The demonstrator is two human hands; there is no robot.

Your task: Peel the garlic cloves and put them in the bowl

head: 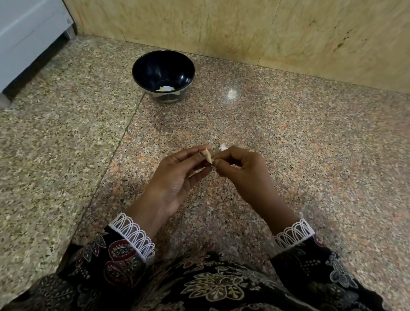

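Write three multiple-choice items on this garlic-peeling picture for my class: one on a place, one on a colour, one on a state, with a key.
1. Where is the bowl?
A. beyond the hands, near the wall
B. on the person's lap
C. in the left hand

2. What colour is the bowl?
A. white
B. dark
C. red

3. What holds the garlic clove?
A. nothing; it lies on the floor
B. both hands pinch it
C. the bowl

Key: 1 A, it stands on the stone floor by the wall. 2 B, its inside is dark. 3 B, left hand and right hand meet on it.

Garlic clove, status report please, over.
Left hand and right hand both pinch small pale garlic clove. Dark round bowl beyond, a few pale pieces inside. Nothing between.
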